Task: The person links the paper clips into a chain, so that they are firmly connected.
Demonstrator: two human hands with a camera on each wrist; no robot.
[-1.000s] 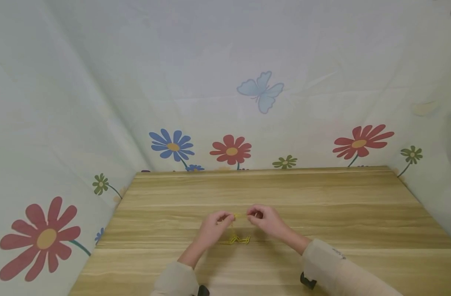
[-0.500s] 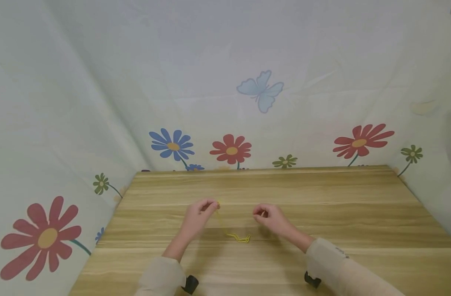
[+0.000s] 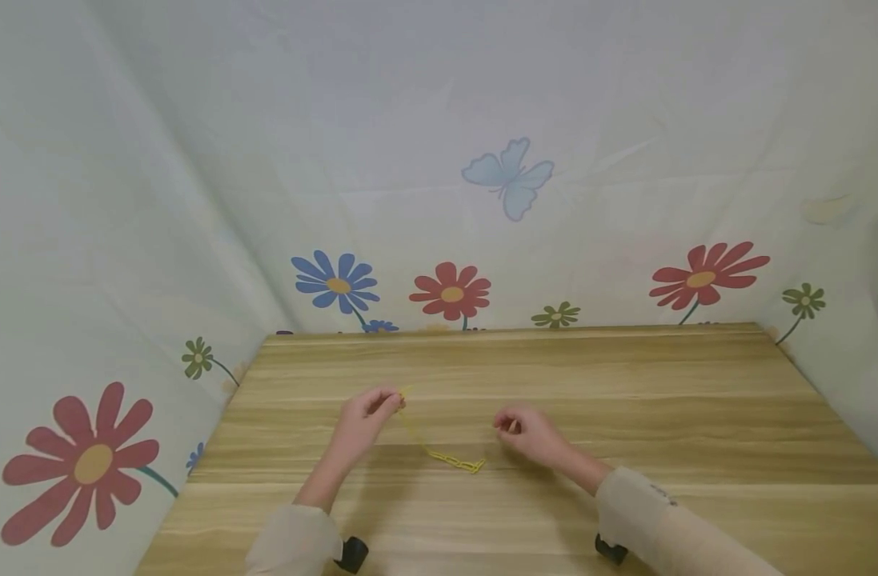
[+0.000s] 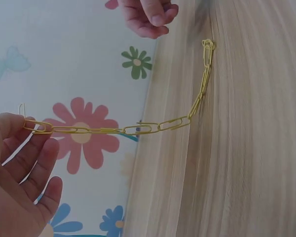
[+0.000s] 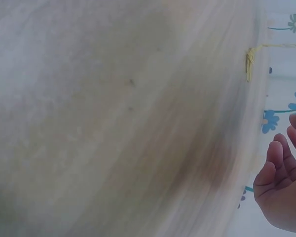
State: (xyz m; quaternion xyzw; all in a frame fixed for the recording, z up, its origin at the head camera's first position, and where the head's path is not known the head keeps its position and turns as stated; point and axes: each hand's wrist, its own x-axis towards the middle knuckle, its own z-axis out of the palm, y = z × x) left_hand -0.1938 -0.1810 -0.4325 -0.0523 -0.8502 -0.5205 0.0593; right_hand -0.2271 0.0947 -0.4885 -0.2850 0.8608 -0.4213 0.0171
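A chain of yellow paper clips [image 4: 205, 81] hangs from my left hand [image 3: 361, 420], whose thumb and index finger pinch the clip at its upper end. In the left wrist view, one clip sticks up past the fingertips. The chain [image 3: 456, 462] slopes down to the right, and its lower part lies on the wooden table. My right hand [image 3: 531, 436] is held above the table, to the right of the chain and apart from it. Its fingers are loosely bent, and nothing shows between them. In the right wrist view, the chain's far end [image 5: 249, 64] lies beyond that hand.
The wooden table [image 3: 626, 384] reaches back to a pale cloth wall [image 3: 381, 160] printed with flowers and a butterfly. The cloth also hangs along the left and right sides. Each wrist wears a black camera.
My left hand has moved left and slightly away from me, drawing the bunched chain out into a longer line. My right hand has shifted slightly right, away from the chain.
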